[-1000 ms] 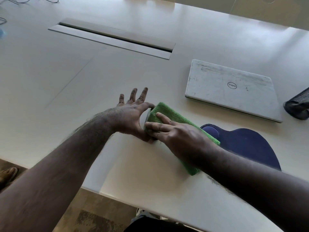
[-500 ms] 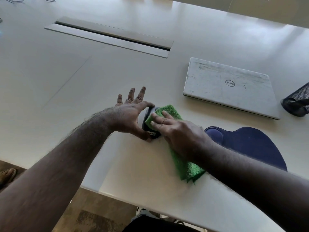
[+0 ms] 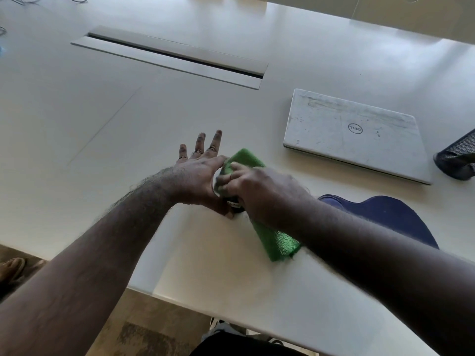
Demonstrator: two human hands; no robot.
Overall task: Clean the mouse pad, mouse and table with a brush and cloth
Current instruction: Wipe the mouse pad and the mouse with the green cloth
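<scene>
From the head camera, the person is working on the mouse-wiping step. The left hand is bracing the black mouse on the white table, thumb and index closing around its near side while the other three fingers are splaying out straight and gripping nothing. Only a small dark corner of the mouse with a printed label is showing; the rest is lying hidden under hands and cloth. The right hand is curling its fingers over the green cloth, pressing a bunched part of it onto the top of the mouse, while the loose end is trailing back under the right wrist toward the table's near edge. The blue mouse pad is lying just right of the hands, partly covered by the right forearm, with nothing resting on it. A closed white laptop is sitting well beyond it, and a black mesh holder is showing at the right edge. No brush is appearing anywhere in view.

The next move is likely calling for turning the mouse within the left hand's pinch so the cloth reaches its sides and underside, keeping pressure light enough that it is not sliding away
</scene>
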